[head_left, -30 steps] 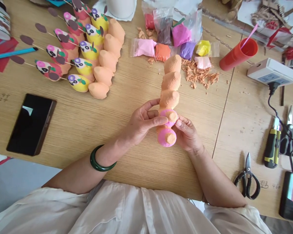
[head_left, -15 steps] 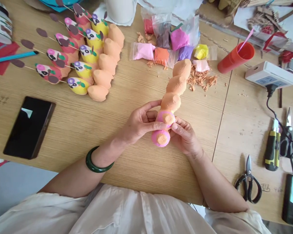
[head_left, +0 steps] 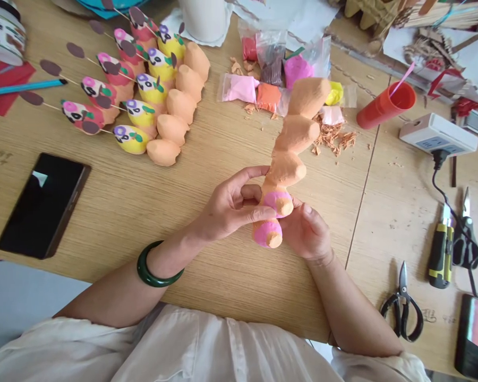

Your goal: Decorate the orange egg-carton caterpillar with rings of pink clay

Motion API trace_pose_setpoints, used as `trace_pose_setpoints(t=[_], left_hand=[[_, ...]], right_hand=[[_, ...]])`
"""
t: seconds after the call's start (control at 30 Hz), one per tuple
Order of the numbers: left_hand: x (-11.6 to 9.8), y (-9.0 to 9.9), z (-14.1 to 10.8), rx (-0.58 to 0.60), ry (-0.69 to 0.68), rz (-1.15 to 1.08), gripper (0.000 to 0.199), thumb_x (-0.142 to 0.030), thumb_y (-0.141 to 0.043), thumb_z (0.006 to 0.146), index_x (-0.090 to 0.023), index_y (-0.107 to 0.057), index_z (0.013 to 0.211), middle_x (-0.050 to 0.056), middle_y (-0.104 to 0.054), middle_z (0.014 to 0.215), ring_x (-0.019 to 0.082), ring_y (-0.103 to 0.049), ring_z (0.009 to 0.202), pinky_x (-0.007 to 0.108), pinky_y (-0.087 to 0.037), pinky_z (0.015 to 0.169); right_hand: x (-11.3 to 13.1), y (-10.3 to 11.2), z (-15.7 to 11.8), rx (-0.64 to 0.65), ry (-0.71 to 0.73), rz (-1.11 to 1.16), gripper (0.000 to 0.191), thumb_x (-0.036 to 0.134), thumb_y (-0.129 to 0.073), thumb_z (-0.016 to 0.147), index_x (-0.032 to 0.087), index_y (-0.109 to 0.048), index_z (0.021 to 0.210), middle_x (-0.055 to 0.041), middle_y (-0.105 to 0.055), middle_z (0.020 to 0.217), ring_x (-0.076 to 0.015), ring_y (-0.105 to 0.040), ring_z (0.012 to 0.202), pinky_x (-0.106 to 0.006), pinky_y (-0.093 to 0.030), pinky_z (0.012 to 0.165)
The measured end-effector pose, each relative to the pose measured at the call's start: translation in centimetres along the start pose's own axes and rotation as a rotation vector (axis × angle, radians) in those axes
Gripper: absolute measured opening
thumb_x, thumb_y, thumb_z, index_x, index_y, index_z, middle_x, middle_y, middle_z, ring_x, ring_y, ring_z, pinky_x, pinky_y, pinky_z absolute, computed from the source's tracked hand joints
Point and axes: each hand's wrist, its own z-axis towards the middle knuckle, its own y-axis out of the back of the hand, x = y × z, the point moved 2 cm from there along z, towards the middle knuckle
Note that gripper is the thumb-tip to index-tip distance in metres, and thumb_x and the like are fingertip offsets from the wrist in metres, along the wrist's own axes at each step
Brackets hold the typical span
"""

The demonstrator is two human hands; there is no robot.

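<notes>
From your head cam, the stack of peach-orange pulp cones (head_left: pixel 289 159) sits right in your grip, its pink-banded lower end between your two hands, just above the wooden table (head_left: pixel 207 286). Your left hand (head_left: pixel 233 204) wraps it from the side, fingers curled around the back and thumb (head_left: pixel 258 214) pressed across the pink band (head_left: pixel 274 202). Your right hand (head_left: pixel 306 231) cups it from the other side, palm turned up, fingers tucked in behind the pink-tipped bottom cone (head_left: pixel 267 233), so you can't really see those fingertips. Neither hand is spread wide: both are closed around the stack and touching it. The long axis runs from that bottom end up and away to the right, and it's got a visible kink, with the top cone (head_left: pixel 308 98) pointing toward the bags of colored clay (head_left: pixel 255 90) and overlapping them in view. Off to the left, the painted birds on sticks (head_left: pixel 131 139) sit well apart from your hands, and your phone (head_left: pixel 43 204) lies beyond them.
</notes>
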Motion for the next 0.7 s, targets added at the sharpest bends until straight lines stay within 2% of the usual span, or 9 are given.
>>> trace_pose_setpoints(t=[0.13, 0.27, 0.4, 0.53, 0.63, 0.7], left_hand=[[-0.48, -0.28, -0.61, 0.026, -0.064, 0.150, 0.068, -0.035, -0.094, 0.086, -0.022, -0.062, 0.145, 0.001, -0.081, 0.088, 0.015, -0.073, 0.072, 0.025, -0.054, 0.066], [-0.21, -0.19, -0.46, 0.104, -0.020, 0.050, 0.066, -0.036, -0.090, 0.091, -0.024, -0.060, 0.149, 0.003, -0.081, 0.093, 0.016, -0.075, 0.079, 0.026, -0.058, 0.072], [0.15, -0.16, -0.20, 0.120, 0.021, -0.084, 0.058, -0.033, -0.089, 0.092, -0.024, -0.061, 0.142, 0.004, -0.083, 0.097, 0.018, -0.079, 0.086, 0.026, -0.060, 0.076], [-0.04, -0.16, -0.28, 0.119, 0.007, -0.057, 0.058, -0.032, -0.089, 0.092, -0.022, -0.061, 0.142, 0.003, -0.083, 0.094, 0.017, -0.078, 0.085, 0.025, -0.060, 0.077], [-0.16, -0.11, -0.24, 0.139, 0.022, -0.036, 0.061, -0.041, -0.088, 0.094, -0.023, -0.062, 0.146, 0.004, -0.083, 0.096, 0.019, -0.078, 0.087, 0.027, -0.061, 0.079], [-0.15, -0.10, -0.09, 0.137, 0.025, -0.048, 0.052, -0.045, -0.087, 0.094, -0.021, -0.069, 0.137, 0.006, -0.084, 0.101, 0.020, -0.079, 0.091, 0.028, -0.061, 0.080]], right_hand=[[-0.10, 0.25, -0.04, -0.045, -0.013, -0.031, 0.045, 0.072, -0.084, 0.080, 0.028, -0.073, 0.082, -0.0025, -0.072, 0.081, -0.0232, -0.067, 0.078, -0.042, -0.061, 0.080], [-0.23, 0.47, -0.04, -0.057, 0.012, -0.035, 0.045, 0.071, -0.088, 0.078, 0.029, -0.071, 0.080, -0.0008, -0.069, 0.078, -0.0212, -0.065, 0.075, -0.039, -0.060, 0.077], [-0.15, 0.38, -0.01, -0.027, 0.040, -0.003, 0.041, 0.066, -0.090, 0.081, 0.027, -0.076, 0.079, -0.0004, -0.071, 0.078, -0.0183, -0.064, 0.073, -0.034, -0.057, 0.074], [-0.01, 0.28, -0.05, -0.010, 0.053, 0.019, 0.037, 0.063, -0.091, 0.081, 0.027, -0.082, 0.083, -0.0009, -0.074, 0.077, -0.0184, -0.065, 0.073, -0.034, -0.057, 0.075], [0.03, 0.31, -0.14, -0.027, 0.057, 0.010, 0.037, 0.063, -0.092, 0.080, 0.028, -0.082, 0.082, -0.0014, -0.075, 0.079, -0.0191, -0.065, 0.075, -0.035, -0.057, 0.075], [-0.03, 0.31, -0.19, -0.028, 0.054, 0.005, 0.036, 0.062, -0.093, 0.080, 0.027, -0.082, 0.081, -0.0012, -0.074, 0.079, -0.0188, -0.065, 0.074, -0.035, -0.056, 0.074]])
